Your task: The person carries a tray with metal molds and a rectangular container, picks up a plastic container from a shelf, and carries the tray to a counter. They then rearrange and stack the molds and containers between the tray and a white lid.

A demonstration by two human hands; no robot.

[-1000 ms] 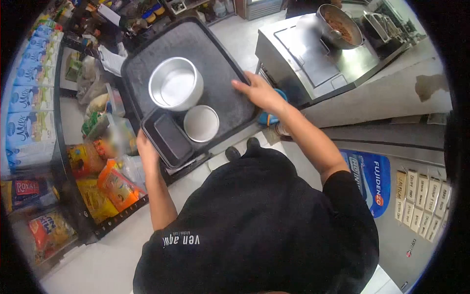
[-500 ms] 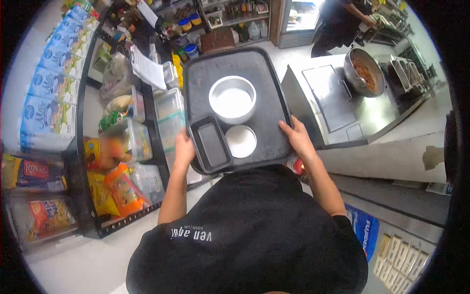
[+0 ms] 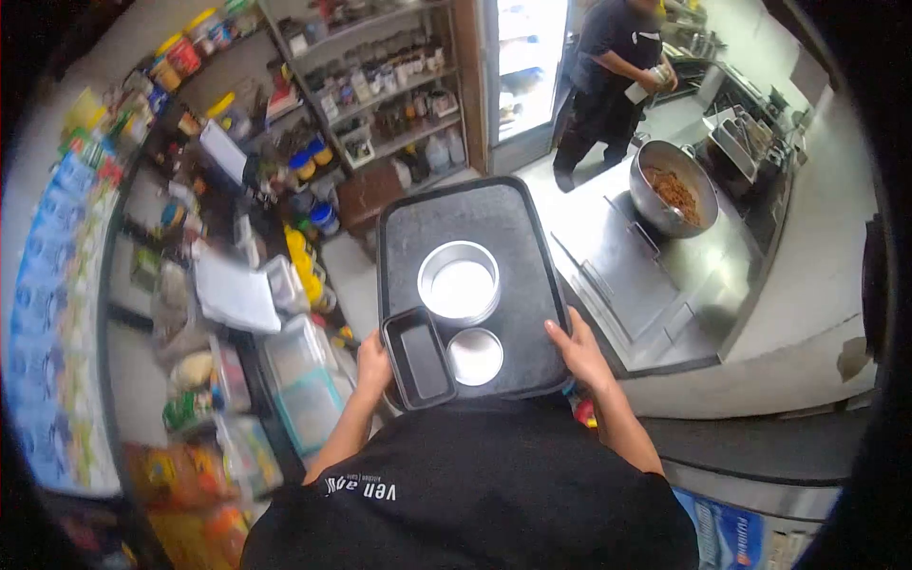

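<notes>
A black serving tray [image 3: 518, 242] is held level in front of my body, one hand on each side. My left hand [image 3: 373, 366] is closed on its left edge, beside a black loaf pan [image 3: 418, 359] on the tray. On the right edge, my right hand [image 3: 577, 347] grips with the thumb over the rim and the other fingers hidden underneath. A round silver cake pan [image 3: 459, 282] rests near the tray's middle. Nearer to me lies a small, shallow round silver pan [image 3: 474, 357], next to the loaf pan.
At right, a large pot of brown food [image 3: 673, 190] stands on a steel counter [image 3: 608, 285]. Another person [image 3: 617, 85] stands beyond it, near a lit glass-door fridge [image 3: 527, 71]. Crowded shelves [image 3: 380, 85] fill the back, and plastic containers [image 3: 304, 380] line the left.
My view has tilted up, so the tray sits lower in it and more of the back shelves, fridge and other person shows. Both hands still hold the tray with the same pans on it.
</notes>
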